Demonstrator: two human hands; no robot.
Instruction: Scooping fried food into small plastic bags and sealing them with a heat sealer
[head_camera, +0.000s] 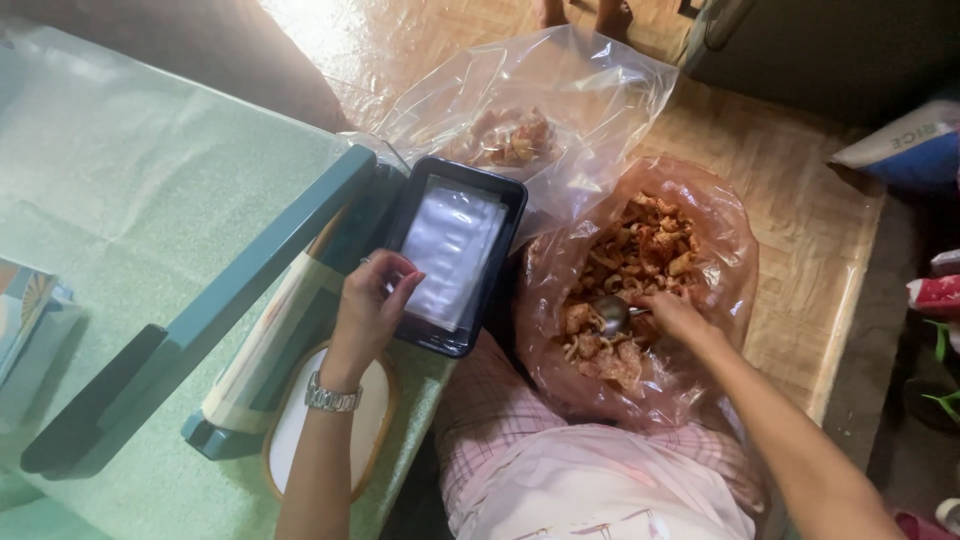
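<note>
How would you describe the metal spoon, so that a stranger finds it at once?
Look at the big reddish plastic bag full of fried snack pieces, right of the green table. The right hand reaches inside it, holding the spoon. It is the only shiny grey thing among the orange-brown pieces.

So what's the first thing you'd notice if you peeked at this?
Probably the big clear bag of crunchy orange-brown snacks right of the middle, where the right hand dips a metal spoon. Next, the black tray stacked with small clear bags on the green table's edge, the left hand touching it. Behind sits a second, nearly empty bag.
</note>
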